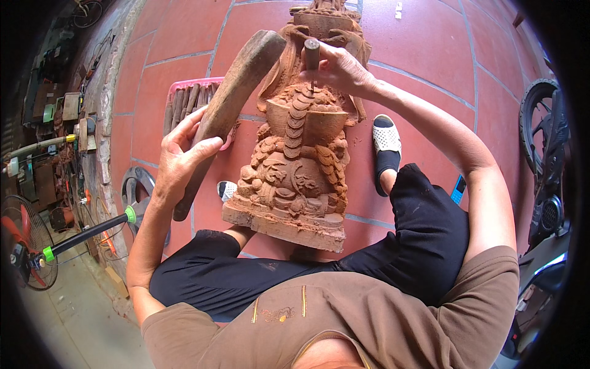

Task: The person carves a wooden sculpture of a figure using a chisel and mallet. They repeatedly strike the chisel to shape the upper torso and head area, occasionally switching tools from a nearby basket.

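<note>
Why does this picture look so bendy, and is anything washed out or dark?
Head view: the fisheye lens bows the tile joints and darkens the corners; pale sheen lightens the red floor at upper right; clutter at far left is dim; the carved wood looks fairly sharp.

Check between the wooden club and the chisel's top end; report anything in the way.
Nothing visible stands between the wooden club in the left hand and the top of the chisel; the right hand grips it lower.
</note>
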`<state>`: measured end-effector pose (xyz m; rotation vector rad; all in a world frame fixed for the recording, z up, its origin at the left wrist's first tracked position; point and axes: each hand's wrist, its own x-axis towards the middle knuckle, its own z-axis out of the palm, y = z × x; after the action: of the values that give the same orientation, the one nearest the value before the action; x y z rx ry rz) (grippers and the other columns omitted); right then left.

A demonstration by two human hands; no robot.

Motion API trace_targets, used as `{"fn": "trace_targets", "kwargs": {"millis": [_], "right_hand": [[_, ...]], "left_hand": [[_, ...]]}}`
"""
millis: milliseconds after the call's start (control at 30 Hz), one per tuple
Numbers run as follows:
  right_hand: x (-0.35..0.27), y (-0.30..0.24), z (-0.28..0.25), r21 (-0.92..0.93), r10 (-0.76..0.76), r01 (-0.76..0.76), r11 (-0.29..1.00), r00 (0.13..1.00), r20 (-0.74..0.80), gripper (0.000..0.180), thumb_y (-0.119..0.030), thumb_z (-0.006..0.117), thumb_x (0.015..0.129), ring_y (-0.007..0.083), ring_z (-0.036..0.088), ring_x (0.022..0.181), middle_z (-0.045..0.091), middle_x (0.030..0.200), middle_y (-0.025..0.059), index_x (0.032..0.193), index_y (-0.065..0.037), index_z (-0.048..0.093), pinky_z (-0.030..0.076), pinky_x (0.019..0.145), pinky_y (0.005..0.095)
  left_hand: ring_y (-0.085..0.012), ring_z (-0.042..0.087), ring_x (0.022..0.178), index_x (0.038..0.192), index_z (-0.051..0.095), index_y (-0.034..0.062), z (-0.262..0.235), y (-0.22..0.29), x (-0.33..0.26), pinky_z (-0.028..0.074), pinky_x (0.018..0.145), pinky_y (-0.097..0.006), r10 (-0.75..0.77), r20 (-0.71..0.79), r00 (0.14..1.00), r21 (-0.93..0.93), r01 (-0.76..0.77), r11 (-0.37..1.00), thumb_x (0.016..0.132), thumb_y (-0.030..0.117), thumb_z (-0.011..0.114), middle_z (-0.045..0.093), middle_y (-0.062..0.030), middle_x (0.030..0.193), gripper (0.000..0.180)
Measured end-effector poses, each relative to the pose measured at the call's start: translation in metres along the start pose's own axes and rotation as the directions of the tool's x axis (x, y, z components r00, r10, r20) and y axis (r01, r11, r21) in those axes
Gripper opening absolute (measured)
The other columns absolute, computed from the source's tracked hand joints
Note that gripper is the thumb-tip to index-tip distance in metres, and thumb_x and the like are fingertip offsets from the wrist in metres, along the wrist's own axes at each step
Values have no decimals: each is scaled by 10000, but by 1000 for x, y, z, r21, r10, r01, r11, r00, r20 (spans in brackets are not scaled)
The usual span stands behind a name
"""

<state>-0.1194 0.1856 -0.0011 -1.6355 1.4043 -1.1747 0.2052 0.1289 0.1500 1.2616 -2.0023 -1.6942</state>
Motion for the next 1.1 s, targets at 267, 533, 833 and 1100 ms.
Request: {"fn": "trace_targets", "kwargs": {"millis": [267, 533, 833, 1100], "right_hand": [[1, 16, -14, 242, 131, -144, 959, 989, 71, 347, -159, 576, 981, 144, 660, 887, 623, 1095, 98, 1298, -83, 458, 607, 761, 324], [-4, 6, -6, 180, 155, -142, 973, 986, -57, 349, -151, 631, 944, 165, 689, 803, 645, 1018, 109, 1229, -29, 472, 621, 722, 310], [-6, -8, -3, -160, 64, -70, 985, 997, -43, 368, -160, 687, 906, 188, 710, 835, 695, 946, 112, 1199, -54, 491, 593, 683, 314], [8, -10, 6, -269, -122, 109, 957, 992, -32, 238, -160, 701, 862, 241, 664, 720, 612, 799, 117, 1006, -50, 547, 521, 635, 371]], "left_hand": [[-165, 588, 1106, 1394, 467, -22, -2, -1, -1, 466, 950, -296, -12, -14, 1000, -3, 12, 1000, 817, 123, 748, 613, -130, 1230, 658], [-158, 596, 1085, 1389, 470, -25, 1, 3, -1, 476, 931, -288, -8, -17, 1000, -17, 8, 1000, 820, 109, 746, 616, -124, 1219, 647], [-153, 591, 1083, 1403, 450, -24, 5, 4, 1, 482, 925, -285, 79, 0, 997, 23, -79, 997, 838, 115, 731, 606, -129, 1223, 646], [-142, 599, 1039, 1463, 383, 29, 15, 17, 5, 526, 835, -279, 194, -4, 981, 45, -193, 980, 868, 83, 679, 608, -124, 1181, 667]]}}
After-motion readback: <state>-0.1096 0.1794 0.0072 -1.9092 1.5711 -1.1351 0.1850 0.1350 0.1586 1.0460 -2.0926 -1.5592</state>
